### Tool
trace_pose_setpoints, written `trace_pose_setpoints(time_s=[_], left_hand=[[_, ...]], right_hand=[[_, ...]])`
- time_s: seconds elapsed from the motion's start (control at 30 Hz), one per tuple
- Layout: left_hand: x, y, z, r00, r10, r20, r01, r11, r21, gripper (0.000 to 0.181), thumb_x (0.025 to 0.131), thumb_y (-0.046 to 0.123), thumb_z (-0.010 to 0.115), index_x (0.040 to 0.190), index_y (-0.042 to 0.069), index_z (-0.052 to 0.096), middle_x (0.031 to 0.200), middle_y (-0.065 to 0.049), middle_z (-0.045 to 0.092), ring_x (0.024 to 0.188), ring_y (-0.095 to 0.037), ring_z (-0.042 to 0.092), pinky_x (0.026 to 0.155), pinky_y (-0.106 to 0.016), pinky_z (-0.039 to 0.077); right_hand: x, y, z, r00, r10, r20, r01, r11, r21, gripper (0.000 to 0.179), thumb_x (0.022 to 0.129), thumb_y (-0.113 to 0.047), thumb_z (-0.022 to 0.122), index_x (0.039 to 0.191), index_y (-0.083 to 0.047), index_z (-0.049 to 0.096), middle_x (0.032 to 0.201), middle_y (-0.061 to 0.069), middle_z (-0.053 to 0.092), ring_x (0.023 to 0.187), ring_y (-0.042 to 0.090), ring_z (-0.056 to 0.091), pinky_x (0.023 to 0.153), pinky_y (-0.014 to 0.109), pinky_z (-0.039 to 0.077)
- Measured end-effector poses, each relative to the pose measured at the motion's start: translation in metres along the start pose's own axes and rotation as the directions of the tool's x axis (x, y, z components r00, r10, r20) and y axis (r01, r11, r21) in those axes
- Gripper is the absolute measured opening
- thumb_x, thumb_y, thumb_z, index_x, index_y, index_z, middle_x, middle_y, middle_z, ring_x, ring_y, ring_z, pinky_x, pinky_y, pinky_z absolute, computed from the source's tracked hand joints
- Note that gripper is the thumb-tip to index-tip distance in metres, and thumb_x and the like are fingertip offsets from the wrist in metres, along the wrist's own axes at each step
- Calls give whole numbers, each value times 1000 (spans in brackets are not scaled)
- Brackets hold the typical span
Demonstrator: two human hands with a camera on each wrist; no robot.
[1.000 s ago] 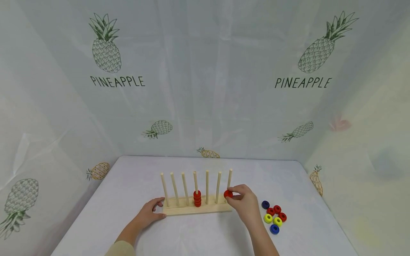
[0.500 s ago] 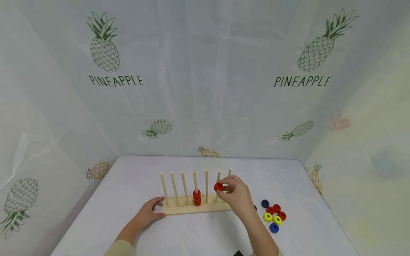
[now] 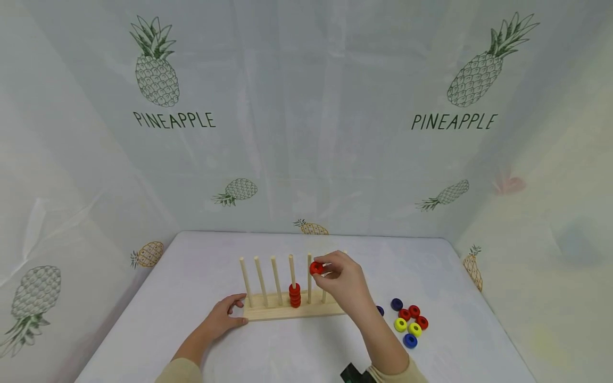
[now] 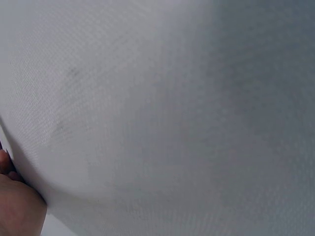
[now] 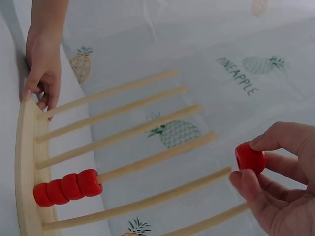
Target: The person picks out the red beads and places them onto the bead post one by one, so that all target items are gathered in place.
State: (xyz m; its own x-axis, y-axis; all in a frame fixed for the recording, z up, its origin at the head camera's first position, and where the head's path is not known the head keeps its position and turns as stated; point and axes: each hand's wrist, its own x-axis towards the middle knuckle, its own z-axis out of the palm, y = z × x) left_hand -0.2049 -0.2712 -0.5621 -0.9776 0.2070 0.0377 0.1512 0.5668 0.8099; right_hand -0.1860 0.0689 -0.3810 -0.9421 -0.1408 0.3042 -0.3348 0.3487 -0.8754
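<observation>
A wooden peg rack (image 3: 268, 314) with a row of upright pegs stands on the table. Several red beads (image 3: 295, 297) are stacked on its middle peg. My left hand (image 3: 223, 318) holds the rack's left end, thumb at the front edge and fingers behind. Between thumb and fingertips my right hand (image 3: 346, 282) pinches another red bead (image 3: 316, 268), raised near the top of the peg just right of the stack. In the right wrist view this held bead (image 5: 250, 157) is off the pegs, close to a peg's tip. The right hand hides part of the rack's right end.
Loose beads lie on the table to the right: a yellow bead (image 3: 400, 325), a blue bead (image 3: 409, 341), a red bead (image 3: 422, 322) and several others. One dark blue bead (image 3: 380, 310) shows partly behind the right forearm. A pineapple-print sheet (image 3: 306, 133) hangs behind the table.
My right hand has carried the red bead left and upward, from the rightmost peg past the one beside it. A dark blue bead has come into view by the forearm. The left hand stays put.
</observation>
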Motion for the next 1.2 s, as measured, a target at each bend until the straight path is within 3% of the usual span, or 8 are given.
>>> trace_pose_setpoints(time_s=[0.17,0.53,0.77,1.2], left_hand=[[0,0,0,1000,-13,3,13,1000,-7,67,76,12,83,133,-6,52,103,-2,54,81,-12,36,71,-27,33],[0,2,-2,1000,1,3,-1,1000,-15,67,76,11,83,132,-8,52,102,-3,55,79,-11,36,69,-26,32],[-1,5,-2,1000,-12,5,12,1000,-6,67,76,10,83,132,-9,52,101,-4,54,80,-14,36,69,-27,32],[0,1,-1,1000,-5,7,5,1000,-9,66,76,12,83,132,-7,52,102,-3,55,80,-13,37,70,-27,33]], right_hand=[[8,-2,5,1000,-6,8,5,996,89,25,78,5,76,100,-7,74,97,3,64,81,17,66,70,24,54],[18,-6,19,999,32,-25,-27,984,178,25,79,1,77,102,-7,73,100,5,64,81,19,65,71,25,54],[23,-4,29,995,94,-22,-83,952,296,27,79,0,79,105,-3,72,102,9,64,87,22,65,75,25,54],[27,-6,43,989,127,-77,-101,955,279,26,76,-2,81,101,-7,75,99,3,65,77,18,61,65,24,52]])
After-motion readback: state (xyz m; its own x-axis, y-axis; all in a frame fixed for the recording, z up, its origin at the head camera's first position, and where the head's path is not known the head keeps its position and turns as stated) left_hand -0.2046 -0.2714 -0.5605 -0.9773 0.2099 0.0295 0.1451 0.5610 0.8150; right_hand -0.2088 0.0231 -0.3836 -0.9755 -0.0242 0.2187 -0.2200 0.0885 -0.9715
